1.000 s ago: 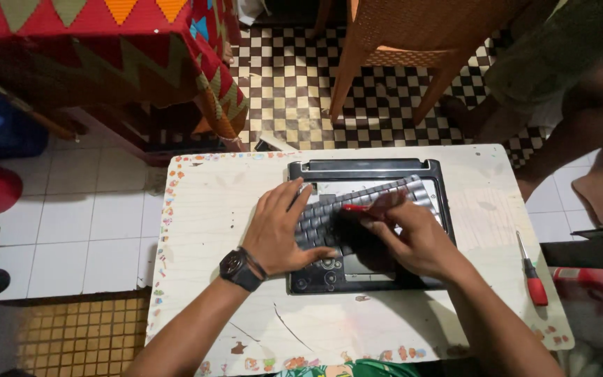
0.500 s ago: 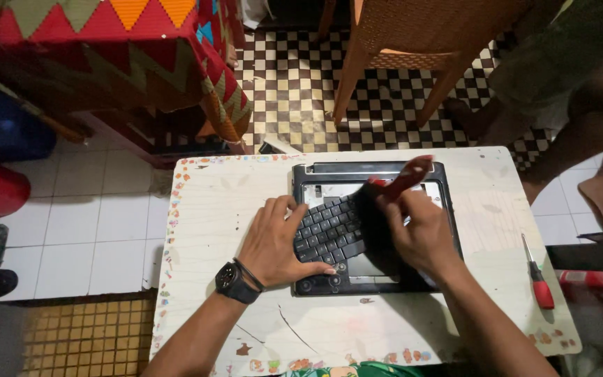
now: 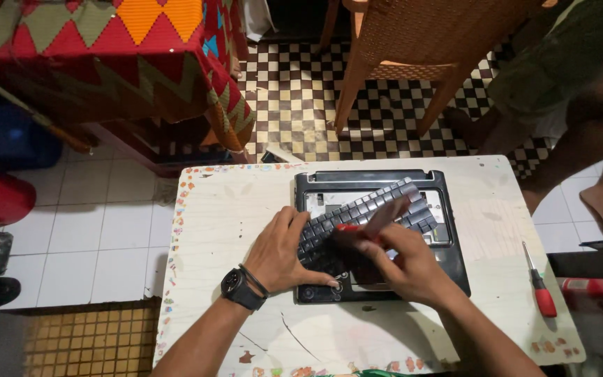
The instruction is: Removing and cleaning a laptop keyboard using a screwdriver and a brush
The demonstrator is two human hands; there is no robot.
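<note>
Laptop base (image 3: 448, 230), black, lies flat at mid bench (image 3: 225, 209), a small white bench w/ a coloured pattern round its rim. The base acts as a shallow tray: the keyboard (image 3: 368, 213) sits in its well but not seated, tilted, far right corner lifted, near left end down by the palm rest. Pale metal of the well shows bare past the raised end. Left hand (image 3: 284, 255), black watch (image 3: 237, 286) on the wrist, lies palm down w/ fingers spread over the keyboard's left end, fingertips touching the base near its front edge; it holds nothing, just presses. Right hand (image 3: 403, 262) is curled round a red-handled tool (image 3: 361, 225), the tip blurred, lying across the keys; can't tell exactly where the tip meets the keyboard. Right hand covers the palm rest area. A second screwdriver (image 3: 540, 286), red handle, lies alone on the bench's right side, well apart from the base, nr the edge. Beyond the bench: a wooden chair (image 3: 413, 49) on checkered floor, a table under a zigzag cloth (image 3: 106, 49) at far left, white floor tiles below it. Another person's leg (image 3: 581, 132) shows at upper right, apart from the bench.
</note>
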